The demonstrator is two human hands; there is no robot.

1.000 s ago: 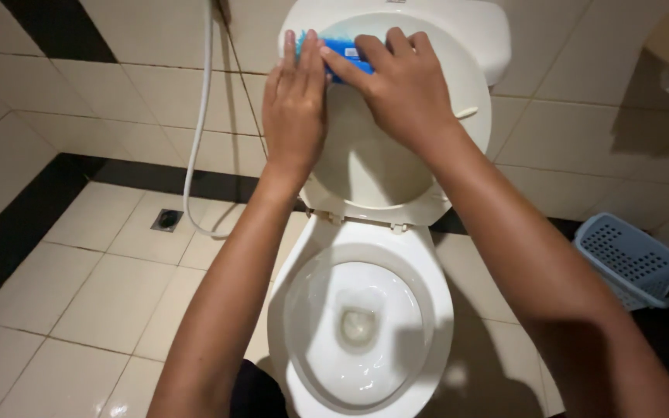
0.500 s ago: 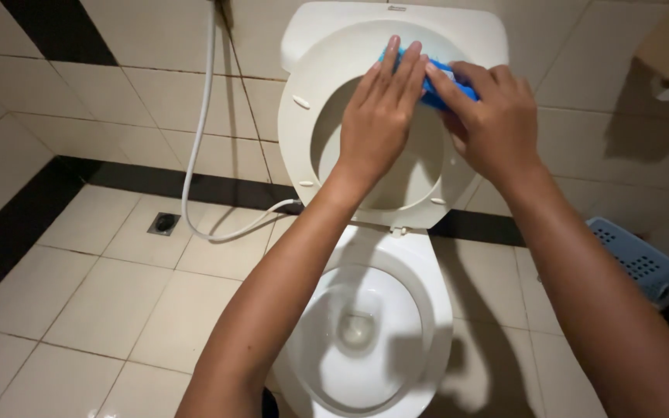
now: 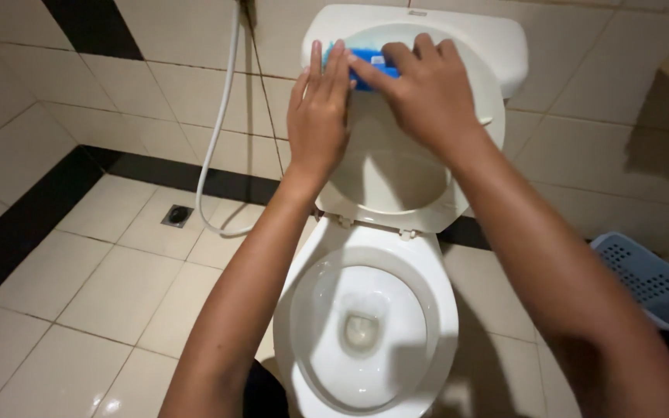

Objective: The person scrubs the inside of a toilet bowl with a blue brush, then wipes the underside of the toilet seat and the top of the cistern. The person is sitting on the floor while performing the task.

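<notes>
I am looking down along two bare forearms, both reaching forward and up over the white ceramic toilet bowl (image 3: pixel 365 325) toward the raised white plastic toilet seat (image 3: pixel 396 186), which is leaning back against the white cistern (image 3: pixel 505 54).

My left hand (image 3: pixel 319 116) is stretching out flat, fingers straight and close together, pointing upward, the palm pressing against the upper left part of the seat ring. It is gripping nothing; its fingertips are touching the left end of the small blue scrubbing pad (image 3: pixel 369 60) (only a strip of it is showing between the hands).

My right hand (image 3: pixel 427 97) is coming in from the right with the wrist bent, fingers curling down over the pad and pinning it against the top of the seat ring. I am reading this as a closed hold on the pad, though the thumb is hidden beneath the hand.

Counting things: two hands, one blue pad, one toilet, one seat. One white flexible spray hose (image 3: pixel 214 139) is hanging down the beige tiled wall (image 3: pixel 164 85) on the left, looping to the floor near one square metal floor drain (image 3: pixel 177 215). One pale blue perforated plastic basket (image 3: pixel 644 279) is sitting on the floor at the right.
</notes>
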